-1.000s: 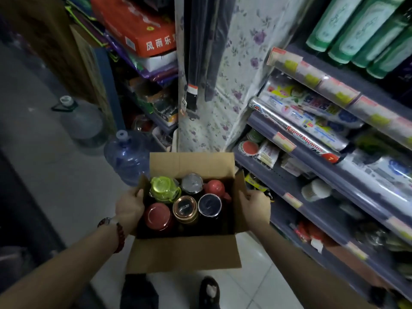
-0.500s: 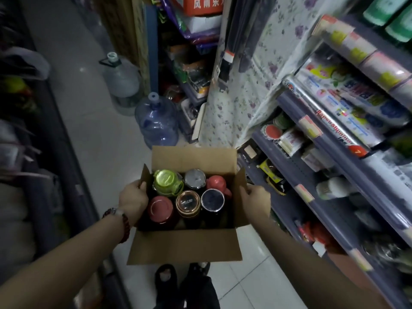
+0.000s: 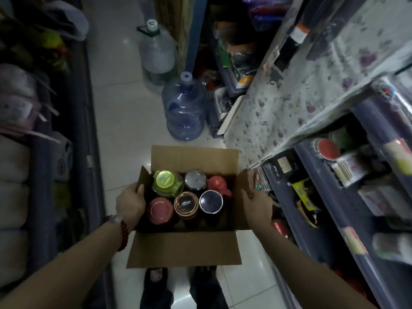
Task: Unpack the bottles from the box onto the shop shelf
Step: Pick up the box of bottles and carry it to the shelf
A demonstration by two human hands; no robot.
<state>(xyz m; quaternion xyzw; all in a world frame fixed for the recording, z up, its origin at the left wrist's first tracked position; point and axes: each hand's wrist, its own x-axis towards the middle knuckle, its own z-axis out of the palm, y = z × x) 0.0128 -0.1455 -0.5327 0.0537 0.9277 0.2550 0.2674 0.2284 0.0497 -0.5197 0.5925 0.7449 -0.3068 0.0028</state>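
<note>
— What is the person holding?
— The left hand [image 3: 130, 202] is gripping the left side of the open cardboard box [image 3: 185, 250], fingers curled over its flap; the right hand [image 3: 257, 205] is clasping the right side.
— And the bottles?
— Six bottles [image 3: 187, 194] are standing upright inside the box, above the floor [image 3: 120, 121], beside the shop shelf [image 3: 316, 197].
</note>
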